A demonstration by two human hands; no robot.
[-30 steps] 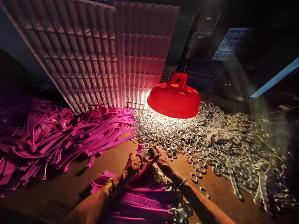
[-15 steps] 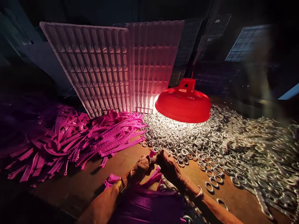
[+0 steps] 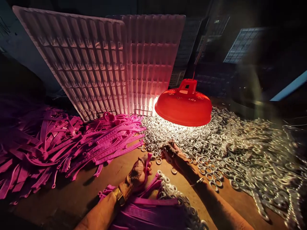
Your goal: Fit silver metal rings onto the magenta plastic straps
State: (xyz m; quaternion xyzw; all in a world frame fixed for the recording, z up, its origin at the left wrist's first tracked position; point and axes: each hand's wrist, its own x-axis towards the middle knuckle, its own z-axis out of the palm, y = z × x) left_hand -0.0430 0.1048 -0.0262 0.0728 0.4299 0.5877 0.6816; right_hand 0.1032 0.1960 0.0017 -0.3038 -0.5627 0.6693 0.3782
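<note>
My left hand (image 3: 141,171) is closed around a magenta plastic strap (image 3: 148,159), whose end sticks up above the fingers. To its right and farther out, my right hand (image 3: 171,151) touches the near edge of a heap of pale metallic-looking rings (image 3: 184,140). Its fingers are curled downward, and what lies between them cannot be made out. Below my hands is a bundle of magenta straps (image 3: 153,212), with strung or bunched rings (image 3: 165,185) along its right side.
A large pile of magenta straps (image 3: 72,143) spreads across the brown table (image 3: 79,191) on the left. A red lamp (image 3: 184,107) hangs low over the rings. Two ribbed translucent panels (image 3: 86,64) stand at the back. Ring-linked strips (image 3: 275,172) cover the right side.
My hands were together over the strap and are now apart. The right one has moved out to the ring heap; the left has drawn back slightly with the strap. The view has shifted a little.
</note>
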